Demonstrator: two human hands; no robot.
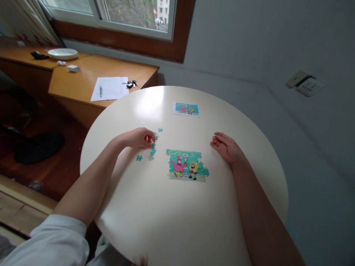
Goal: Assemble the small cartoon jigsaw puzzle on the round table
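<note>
One partly assembled SpongeBob jigsaw puzzle (185, 165) is laid flat on the round white counter (166, 218), between the two hands, with three cartoon figures shown on it and its right side left jagged. One small reference picture (187, 109) bearing the same scene is placed farther back. Loose puzzle pieces (139, 158), mostly teal, are scattered to the left of the puzzle: one is set apart on the near side, one on the far side, and several are bunched between them, too close together to be counted surely.

The left hand (142, 137) is held over the bunched pieces, its grip narrowed, thumb and fingertips drawn near each other; whether a piece is pinched there cannot be made out. The right hand (226, 147) is held to the right of the puzzle, apart from it, its grip loose and unfilled, with the fingers slightly bent.

On the wooden counter (111, 70) beyond, one shallow white dish (63, 54) and one small white box (73, 68) are seen; the box's contents are hidden. One paper sheet (109, 92) is topped by one pen (101, 91), and one bunch of keys (130, 84) is rested at its right edge.
</note>
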